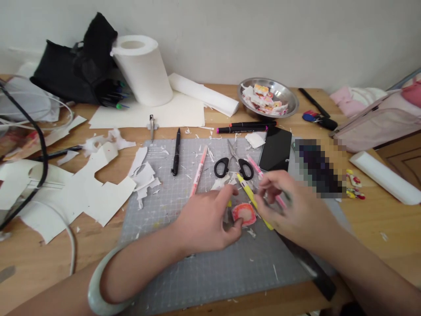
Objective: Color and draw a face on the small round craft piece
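My left hand (pixel 210 215), with a pale bangle (pixel 98 281) on its wrist, pinches the edge of a small paper cutout (pixel 244 213) with a red-orange coloured rim. Its index finger is raised and bent above the thumb. Just right of the cutout, my right hand (pixel 279 199) hovers with curled fingers apart, slightly blurred. A yellow highlighter (pixel 248 193) slants past its fingertips. Behind those fingers runs a pink marker (pixel 255 166), partly hidden. Black-handled scissors (pixel 233 162) lie open beyond both hands. A peach-coloured marker (pixel 199 171) rests beyond my left hand.
A grey cutting mat (pixel 184 281) with paper scraps lies beneath. Behind it are a metal bowl (pixel 292 103) of coloured cutouts, a paper roll (pixel 144 74), black markers (pixel 241 130) and a phone (pixel 276 149). Cut paper (pixel 82 193) and cables (pixel 42 145) cover the left side.
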Demonstrator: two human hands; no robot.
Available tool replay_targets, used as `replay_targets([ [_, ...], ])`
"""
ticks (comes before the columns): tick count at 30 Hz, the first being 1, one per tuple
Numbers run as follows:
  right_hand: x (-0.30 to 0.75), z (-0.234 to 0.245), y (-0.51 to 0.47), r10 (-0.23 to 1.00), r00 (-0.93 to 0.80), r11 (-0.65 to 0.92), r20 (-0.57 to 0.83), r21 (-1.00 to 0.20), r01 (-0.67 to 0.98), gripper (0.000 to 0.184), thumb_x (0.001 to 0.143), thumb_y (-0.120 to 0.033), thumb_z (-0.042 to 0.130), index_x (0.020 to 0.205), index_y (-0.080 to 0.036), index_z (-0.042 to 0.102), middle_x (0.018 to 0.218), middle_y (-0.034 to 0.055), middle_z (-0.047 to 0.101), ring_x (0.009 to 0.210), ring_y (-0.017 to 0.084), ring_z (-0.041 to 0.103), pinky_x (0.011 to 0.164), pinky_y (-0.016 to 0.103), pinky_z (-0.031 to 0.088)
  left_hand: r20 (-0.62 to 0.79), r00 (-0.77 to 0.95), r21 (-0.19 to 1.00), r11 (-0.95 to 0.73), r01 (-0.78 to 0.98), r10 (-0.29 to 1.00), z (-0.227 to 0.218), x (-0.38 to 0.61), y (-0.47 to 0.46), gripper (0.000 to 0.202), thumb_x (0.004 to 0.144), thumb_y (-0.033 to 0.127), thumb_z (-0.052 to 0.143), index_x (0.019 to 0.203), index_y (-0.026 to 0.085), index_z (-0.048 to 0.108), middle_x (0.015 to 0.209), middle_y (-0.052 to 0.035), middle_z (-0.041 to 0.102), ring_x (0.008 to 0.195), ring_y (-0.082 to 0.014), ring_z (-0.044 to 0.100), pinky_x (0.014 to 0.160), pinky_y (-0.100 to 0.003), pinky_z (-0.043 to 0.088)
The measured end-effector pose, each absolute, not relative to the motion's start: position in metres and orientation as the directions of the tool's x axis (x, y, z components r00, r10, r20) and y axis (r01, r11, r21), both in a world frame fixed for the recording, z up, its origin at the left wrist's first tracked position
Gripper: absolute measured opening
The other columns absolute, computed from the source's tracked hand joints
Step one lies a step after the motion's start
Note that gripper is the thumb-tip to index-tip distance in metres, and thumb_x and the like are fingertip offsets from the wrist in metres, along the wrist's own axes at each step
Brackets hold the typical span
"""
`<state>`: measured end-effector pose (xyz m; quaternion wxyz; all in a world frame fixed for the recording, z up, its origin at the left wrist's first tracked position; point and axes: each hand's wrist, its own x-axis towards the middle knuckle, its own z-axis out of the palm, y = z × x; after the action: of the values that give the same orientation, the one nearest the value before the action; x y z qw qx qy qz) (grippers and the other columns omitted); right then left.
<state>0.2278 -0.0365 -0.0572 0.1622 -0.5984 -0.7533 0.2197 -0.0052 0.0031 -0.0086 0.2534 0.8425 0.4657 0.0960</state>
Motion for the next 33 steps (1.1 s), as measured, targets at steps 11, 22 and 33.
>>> replay_targets([
  [11,0.198,0.006,0.012,0.927,-0.33,0.108,-0.179,-0.714,0.691,0.013,0.078,-0.021,0.052,0.088,-0.023,0.059,0.067,-0.0029,0.06,0.056,0.01,0.052,0.052,0.021,0.041,-0.137,0.644,0.395,-0.555,0.732,0.753,-0.012,-0.001,0.001,0.035,0.076,0.054,0.058,0.09,0.022,0.055,0.076,-0.0002,0.066,0.071,-0.0218,0.064,0.057,-0.028,0.044],
  [22,0.194,-0.006,-0.002,0.994,-0.111,0.003,-0.013,-0.99,0.14,0.02,0.073,-0.026,0.068,0.084,-0.025,0.052,0.052,-0.0057,0.059,0.038,0.008,0.045,0.038,0.021,0.035,-0.136,0.622,0.417,-0.525,0.742,0.771,-0.011,0.0,0.004,0.014,0.08,0.034,0.048,0.085,0.021,0.049,0.073,-0.0002,0.065,0.066,-0.0203,0.063,0.053,-0.028,0.042],
  [33,0.203,-0.027,-0.012,0.917,-0.397,0.107,0.043,-0.984,0.14,0.019,0.081,-0.034,0.049,0.068,-0.022,0.041,0.051,-0.0054,0.04,0.042,0.009,0.034,0.039,0.022,0.024,-0.201,0.612,0.362,-0.522,0.772,0.765,-0.008,-0.002,0.006,0.018,0.081,0.041,0.046,0.082,0.022,0.046,0.065,-0.0008,0.064,0.059,-0.0214,0.062,0.046,-0.027,0.037],
])
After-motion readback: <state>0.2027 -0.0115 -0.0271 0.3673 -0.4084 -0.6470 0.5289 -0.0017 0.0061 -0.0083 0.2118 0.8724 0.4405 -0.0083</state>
